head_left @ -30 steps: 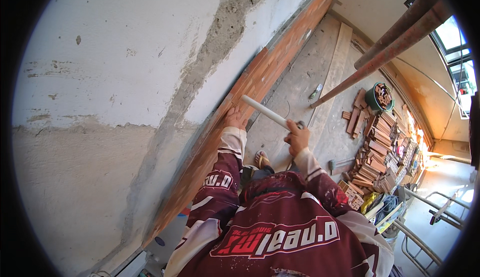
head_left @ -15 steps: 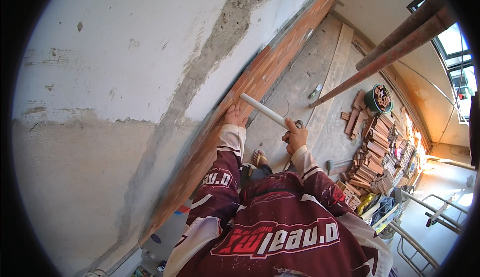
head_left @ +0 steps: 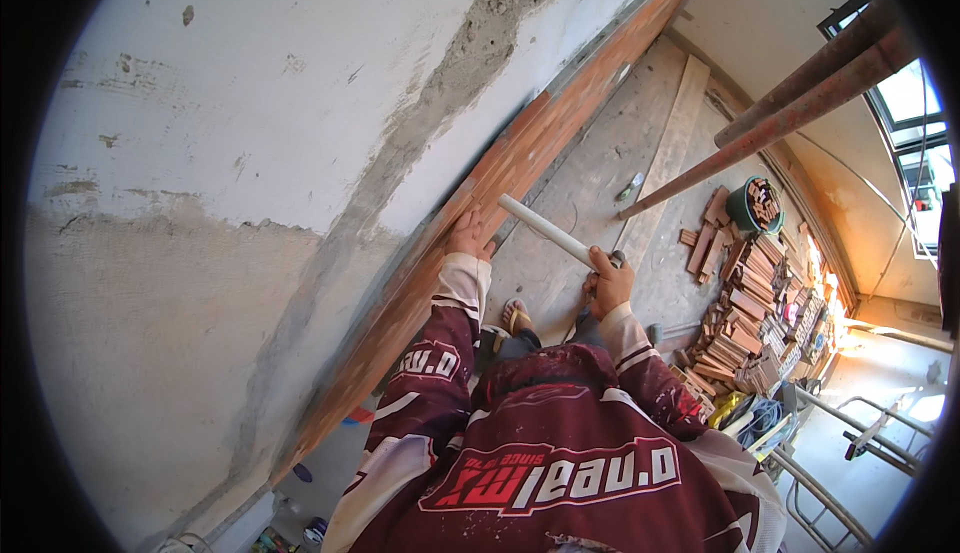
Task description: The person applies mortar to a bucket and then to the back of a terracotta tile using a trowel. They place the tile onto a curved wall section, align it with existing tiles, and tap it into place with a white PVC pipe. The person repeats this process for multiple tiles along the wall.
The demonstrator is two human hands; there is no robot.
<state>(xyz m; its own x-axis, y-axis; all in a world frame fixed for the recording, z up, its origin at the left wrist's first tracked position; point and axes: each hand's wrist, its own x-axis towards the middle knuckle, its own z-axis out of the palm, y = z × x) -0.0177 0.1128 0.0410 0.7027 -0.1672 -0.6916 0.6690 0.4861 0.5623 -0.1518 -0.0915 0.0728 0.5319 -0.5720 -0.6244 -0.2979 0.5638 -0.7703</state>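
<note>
My left hand (head_left: pixel 467 235) rests against the orange-brown brick strips (head_left: pixel 530 143) along the lower part of the wall, its fingers extended and slightly apart. My right hand (head_left: pixel 610 283) grips a white cylindrical bar (head_left: pixel 545 228) by its right end, where a dark fitting partly shows beside the fingers. The bar's far end sits just above and right of my left fingers, near the face of the brickwork; whether it touches is unclear. Above the strips is the white plastered wall (head_left: pixel 250 83) with a rough grey channel.
Two rusty poles (head_left: pixel 760 143) slant down toward a plank (head_left: pixel 680 118) on the concrete floor (head_left: pixel 590 163). At right are piled brick pieces (head_left: pixel 755 303), a green bucket (head_left: pixel 745 208) of offcuts, and metal frames (head_left: pixel 880 423). My sandalled foot (head_left: pixel 517 318) shows below my hands.
My right hand and the white bar have shifted slightly right and down, the bar's far end coming away from where it was against the bricks. My left hand stays on the brick strips.
</note>
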